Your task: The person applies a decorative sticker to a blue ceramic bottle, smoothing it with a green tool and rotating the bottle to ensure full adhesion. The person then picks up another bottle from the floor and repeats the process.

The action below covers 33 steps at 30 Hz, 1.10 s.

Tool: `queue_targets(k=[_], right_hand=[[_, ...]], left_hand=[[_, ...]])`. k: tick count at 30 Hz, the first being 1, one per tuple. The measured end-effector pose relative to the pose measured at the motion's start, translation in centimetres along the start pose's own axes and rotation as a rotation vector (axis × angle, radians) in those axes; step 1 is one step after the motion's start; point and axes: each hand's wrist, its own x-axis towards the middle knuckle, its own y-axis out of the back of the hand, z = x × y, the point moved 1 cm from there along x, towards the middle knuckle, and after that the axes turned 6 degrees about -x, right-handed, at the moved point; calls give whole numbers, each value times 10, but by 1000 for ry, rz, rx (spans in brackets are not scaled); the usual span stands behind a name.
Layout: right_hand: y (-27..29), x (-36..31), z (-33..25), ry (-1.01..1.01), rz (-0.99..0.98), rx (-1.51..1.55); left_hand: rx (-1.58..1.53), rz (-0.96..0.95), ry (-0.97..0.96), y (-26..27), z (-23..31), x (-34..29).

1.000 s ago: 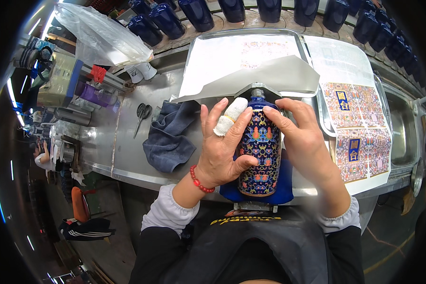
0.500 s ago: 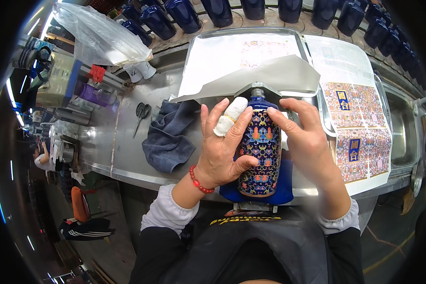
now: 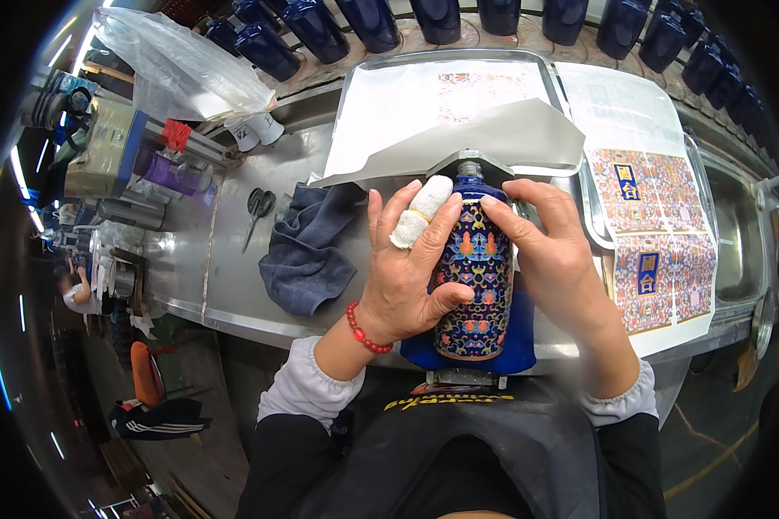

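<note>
A dark blue glass bottle (image 3: pixel 474 285) with a colourful floral pattern lies tilted before me, its neck pointing away, on a blue cushion (image 3: pixel 518 339). My left hand (image 3: pixel 404 277) grips its left side, with the thumb on the patterned front and the index fingertip at the shoulder. One finger of that hand wears a white finger wrap (image 3: pixel 421 213) with a yellow band. From the right, my right hand (image 3: pixel 556 251) reaches in with its fingers apart, its index fingertip touching the pattern's top edge. A metal bracket (image 3: pixel 469 158) stands at the bottle's mouth.
A dark cloth (image 3: pixel 307 251) and black scissors (image 3: pixel 258 212) lie left on the metal bench. Beyond the bottle is a tray (image 3: pixel 348 104) with white sheets. Printed decal sheets (image 3: pixel 658 246) lie right, beside a metal basin (image 3: pixel 740 233). Several blue bottles (image 3: pixel 437 19) line the far edge.
My right index fingertip has slid slightly left along the pattern's top edge. The far row of bottles has shifted to the right. My left hand stays almost still.
</note>
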Motion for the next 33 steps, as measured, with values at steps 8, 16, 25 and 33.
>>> queue_targets(k=[8,16,25,33], right_hand=[[-5,-3,5,-2,18,3],[27,14,2,-315,-64,306],[28,29,6,-489,-235,530],[26,29,3,-452,-180,480]], left_hand=[[78,-17,-45,1,1,3],[-173,93,48,5,-4,13],[-171,132,11,4,-5,18],[-187,134,10,4,-6,19]])
